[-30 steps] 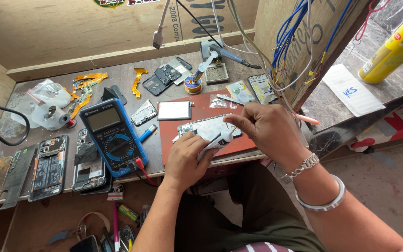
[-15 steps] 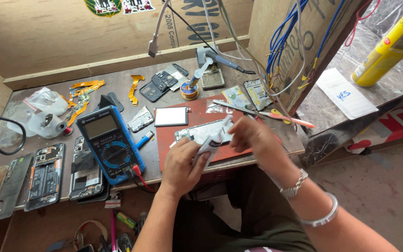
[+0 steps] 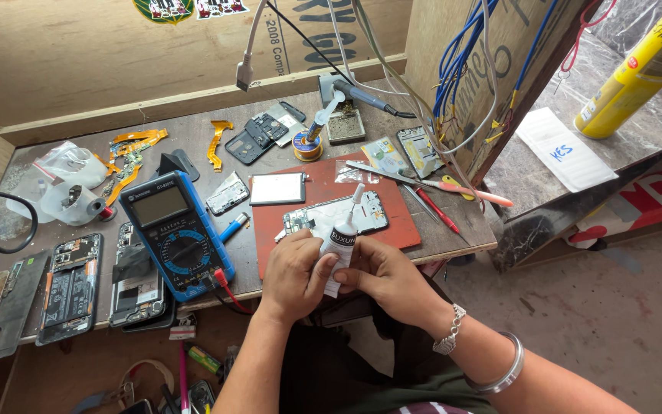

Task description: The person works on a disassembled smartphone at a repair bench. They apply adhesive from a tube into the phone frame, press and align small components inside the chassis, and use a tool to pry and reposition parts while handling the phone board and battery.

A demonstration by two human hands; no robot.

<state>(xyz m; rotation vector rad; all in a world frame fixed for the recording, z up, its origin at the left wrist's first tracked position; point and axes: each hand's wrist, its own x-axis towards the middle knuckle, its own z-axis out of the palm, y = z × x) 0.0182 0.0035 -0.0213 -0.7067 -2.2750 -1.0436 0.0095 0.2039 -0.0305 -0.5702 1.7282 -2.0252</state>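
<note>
At 6 o'clock on the worktop (image 3: 193, 130) | left hand (image 3: 294, 277) and right hand (image 3: 386, 277) both clasp a glue tube (image 3: 342, 244), nozzle at 12 | light, squishy, probably slick, so I'd hold mid-body.

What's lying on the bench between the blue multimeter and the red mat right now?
In the head view, a small blue pen-like tool lies between the multimeter and the red mat; just above it sits a loose phone part.
</note>
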